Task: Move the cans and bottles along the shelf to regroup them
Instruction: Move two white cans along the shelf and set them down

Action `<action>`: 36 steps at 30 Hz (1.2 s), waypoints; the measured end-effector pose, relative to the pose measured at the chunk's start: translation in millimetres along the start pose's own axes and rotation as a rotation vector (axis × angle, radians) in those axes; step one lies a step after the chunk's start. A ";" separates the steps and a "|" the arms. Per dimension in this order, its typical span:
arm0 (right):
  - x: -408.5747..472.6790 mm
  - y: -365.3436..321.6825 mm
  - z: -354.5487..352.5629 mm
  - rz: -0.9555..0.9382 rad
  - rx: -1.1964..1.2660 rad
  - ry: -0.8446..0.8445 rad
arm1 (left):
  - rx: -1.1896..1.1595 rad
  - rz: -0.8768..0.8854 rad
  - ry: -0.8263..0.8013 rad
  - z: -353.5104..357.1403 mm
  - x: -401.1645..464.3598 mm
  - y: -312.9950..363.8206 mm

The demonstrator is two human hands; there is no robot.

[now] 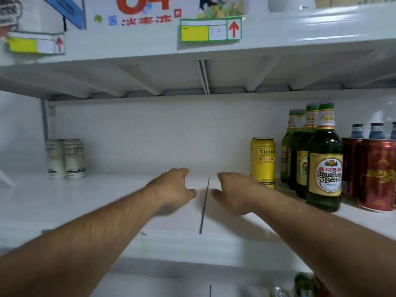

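1. My left hand [173, 187] and right hand [233, 189] hover empty over the bare middle of the white shelf [107, 200], fingers loose, gripping nothing.
2. Just right of my right hand stands a yellow can [263, 161], smooth metal; beyond it green glass bottles [324, 168] and red cans [377, 174].
3. Two pale cans [65, 158] sit far left, so I judge the regrouping unfinished.

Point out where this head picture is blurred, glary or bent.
Head view: both hands, left and right, are motion-smeared; the white cans at far left are soft; glare streaks the upper shelf edge; wide-angle bending curves that shelf; the front green bottle label reads sharp.
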State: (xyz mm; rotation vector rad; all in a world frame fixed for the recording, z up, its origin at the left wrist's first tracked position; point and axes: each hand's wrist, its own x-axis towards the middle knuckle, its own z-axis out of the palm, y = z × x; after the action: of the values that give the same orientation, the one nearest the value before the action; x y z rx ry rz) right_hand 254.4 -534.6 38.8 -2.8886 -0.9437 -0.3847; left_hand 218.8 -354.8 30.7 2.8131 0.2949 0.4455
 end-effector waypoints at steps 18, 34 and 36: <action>69.2 -322.1 32.7 -0.379 0.030 -0.013 | -0.030 -0.423 0.168 -108.5 -161.1 -292.5; 212.4 -387.3 52.9 -0.384 0.086 0.031 | -0.021 -0.485 0.251 -129.7 -71.3 -383.7; 229.3 -392.0 55.5 -0.374 0.098 0.033 | -0.035 -0.495 0.262 -132.2 -57.5 -395.0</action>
State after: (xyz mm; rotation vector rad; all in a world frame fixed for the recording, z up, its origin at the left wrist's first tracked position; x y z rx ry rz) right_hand 213.5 -79.0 43.7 -2.6043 -1.4553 -0.3946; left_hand 60.3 34.4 17.0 2.5160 0.9949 0.6848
